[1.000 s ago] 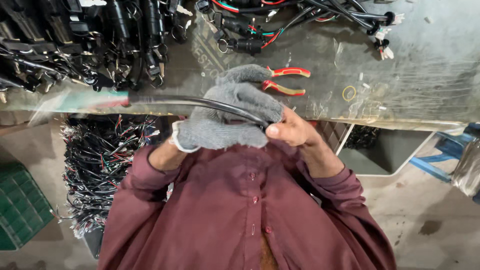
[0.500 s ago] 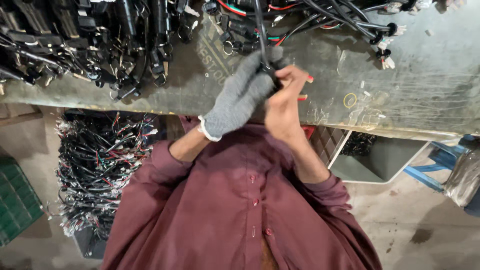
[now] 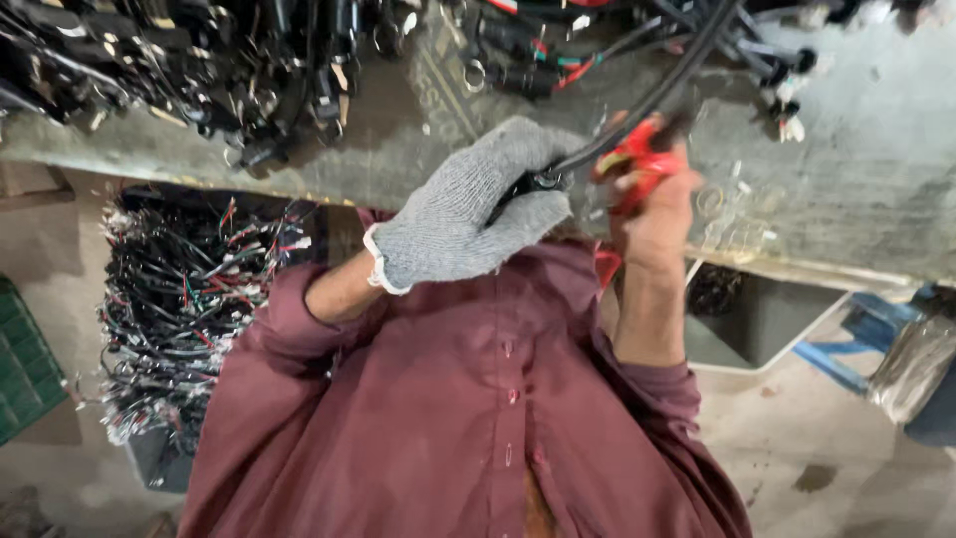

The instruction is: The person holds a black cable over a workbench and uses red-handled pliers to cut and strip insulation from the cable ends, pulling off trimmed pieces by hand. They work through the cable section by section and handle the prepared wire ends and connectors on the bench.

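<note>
Closest to me is the person's maroon button-up shirt (image 3: 478, 418), both sleeves pushed back so the forearms are free to work above the chest. The left hand (image 3: 468, 214), in a grey knitted glove, has its grip clenched round the end of a black cable (image 3: 637, 110); the glove probably guards the palm while it pins the cable steady. The right hand (image 3: 652, 204) is bare and closed on red-handled cutters (image 3: 637, 159), brought up just beside the gloved fingers, so the tool meets the cable close to where it is held. The exact point of contact is blurred.

From the grip the cable rises away over the worn grey desk (image 3: 846, 149). Down to the left, below the desk edge, a heap of cut wire harnesses (image 3: 189, 299) fills a bin. Farthest off, more black connectors and cables (image 3: 199, 60) lie crowded along the back of the desk, within arm's reach.
</note>
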